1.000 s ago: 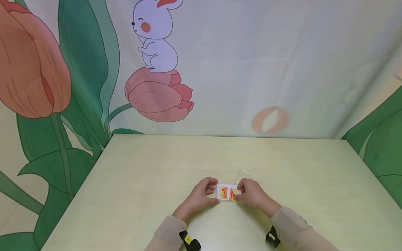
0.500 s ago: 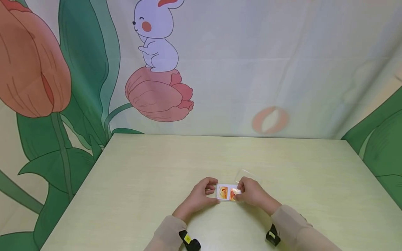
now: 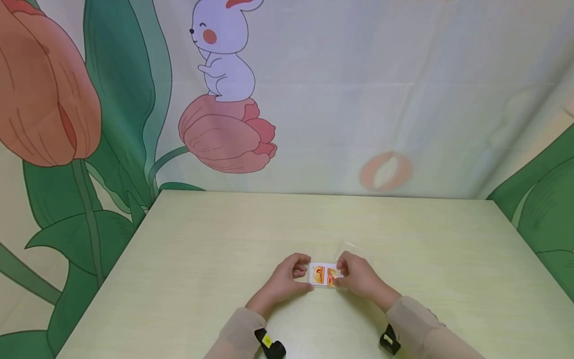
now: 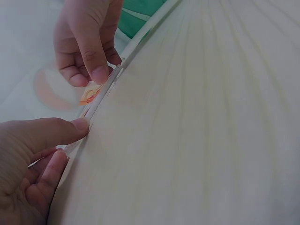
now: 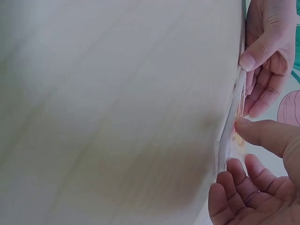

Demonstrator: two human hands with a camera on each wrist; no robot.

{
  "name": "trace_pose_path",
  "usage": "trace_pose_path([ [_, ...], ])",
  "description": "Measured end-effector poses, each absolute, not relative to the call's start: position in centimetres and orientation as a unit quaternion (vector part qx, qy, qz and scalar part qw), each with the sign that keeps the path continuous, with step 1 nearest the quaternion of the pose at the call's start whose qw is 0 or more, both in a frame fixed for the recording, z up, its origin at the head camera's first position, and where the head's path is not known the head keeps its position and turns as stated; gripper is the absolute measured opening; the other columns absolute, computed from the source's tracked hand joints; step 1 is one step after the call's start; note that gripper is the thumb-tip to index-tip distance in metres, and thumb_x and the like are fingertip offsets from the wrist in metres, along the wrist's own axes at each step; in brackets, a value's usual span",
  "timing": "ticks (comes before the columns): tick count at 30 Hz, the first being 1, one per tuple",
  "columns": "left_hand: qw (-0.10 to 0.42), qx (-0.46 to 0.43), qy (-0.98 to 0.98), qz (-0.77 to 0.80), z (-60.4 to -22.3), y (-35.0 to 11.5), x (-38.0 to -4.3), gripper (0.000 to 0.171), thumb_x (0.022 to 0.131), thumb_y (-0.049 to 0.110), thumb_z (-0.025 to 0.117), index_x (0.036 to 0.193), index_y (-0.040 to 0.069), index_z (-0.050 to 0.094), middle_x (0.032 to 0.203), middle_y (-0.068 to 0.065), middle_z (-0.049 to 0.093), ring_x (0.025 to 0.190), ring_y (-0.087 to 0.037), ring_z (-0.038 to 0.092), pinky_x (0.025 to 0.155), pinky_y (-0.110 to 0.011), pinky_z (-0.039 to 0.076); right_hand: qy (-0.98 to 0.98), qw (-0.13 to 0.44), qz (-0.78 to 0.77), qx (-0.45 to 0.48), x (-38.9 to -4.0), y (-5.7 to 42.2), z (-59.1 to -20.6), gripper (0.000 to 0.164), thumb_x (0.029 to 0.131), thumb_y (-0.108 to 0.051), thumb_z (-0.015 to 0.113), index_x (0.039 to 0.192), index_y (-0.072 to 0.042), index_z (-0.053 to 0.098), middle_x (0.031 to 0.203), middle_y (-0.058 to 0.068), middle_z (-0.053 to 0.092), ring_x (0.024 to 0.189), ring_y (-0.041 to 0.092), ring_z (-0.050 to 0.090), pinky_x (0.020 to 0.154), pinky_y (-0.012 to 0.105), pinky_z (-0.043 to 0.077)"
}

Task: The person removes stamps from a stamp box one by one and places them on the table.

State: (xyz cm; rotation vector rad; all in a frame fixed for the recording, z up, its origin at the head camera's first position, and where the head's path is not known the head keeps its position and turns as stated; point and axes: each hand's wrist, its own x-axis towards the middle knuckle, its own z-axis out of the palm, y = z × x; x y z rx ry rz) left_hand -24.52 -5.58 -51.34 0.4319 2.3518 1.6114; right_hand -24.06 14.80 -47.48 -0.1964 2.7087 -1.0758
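the left hand (image 3: 283, 277) holds the left end of the card pack (image 3: 319, 274), midway between the side edges of the counter (image 3: 224, 234); the right hand (image 3: 361, 276) pinches its right end. best to brace left, pinching lightly. 1 clear plastic piece (image 3: 350, 249), toward the back edge, crowds the right hand.

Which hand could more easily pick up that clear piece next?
Probably the right hand: the clear piece lies just beyond it. The left hand is farther off, at the opposite end of the pictured piece.
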Motion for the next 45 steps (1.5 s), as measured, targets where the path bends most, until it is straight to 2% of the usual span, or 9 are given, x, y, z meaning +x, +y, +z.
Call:
trace_pose_path([
  [18, 0.116, 0.153, 0.811, 0.553, -51.50, -5.75, -24.73, 0.055, 0.074, -0.001, 0.078, 0.123, -0.003, 0.052, 0.108, -0.011, 0.056, 0.097, -0.020, 0.052, 0.090, -0.035, 0.048, 0.918, 0.095, -0.374, -0.092, -24.01, 14.33, -47.12, 0.030, 0.072, 0.008, 0.075, 0.087, -0.004, 0.052, 0.075, 0.004, 0.051, 0.069, 0.015, 0.045, 0.061, 0.025, 0.038],
  [34, 0.117, 0.150, 0.809, 0.557, -51.55, -5.70, -24.49, 0.055, 0.073, -0.001, 0.077, 0.122, -0.003, 0.052, 0.108, -0.011, 0.056, 0.096, -0.019, 0.051, 0.087, -0.031, 0.048, 0.909, 0.093, -0.401, -0.071, -23.88, 14.64, -47.67, 0.019, 0.079, 0.007, 0.066, 0.087, -0.004, 0.053, 0.075, 0.003, 0.050, 0.069, 0.015, 0.045, 0.058, 0.023, 0.039],
  [45, 0.116, 0.157, 0.809, 0.554, -51.61, -5.57, -24.49, 0.055, 0.074, -0.001, 0.077, 0.122, -0.004, 0.052, 0.107, -0.011, 0.055, 0.096, -0.020, 0.051, 0.088, -0.034, 0.048, 0.904, 0.087, -0.416, -0.054, -24.05, 14.78, -47.78, 0.015, 0.081, 0.005, 0.065, 0.093, -0.001, 0.058, 0.073, 0.003, 0.051, 0.065, 0.014, 0.045, 0.055, 0.022, 0.038],
])
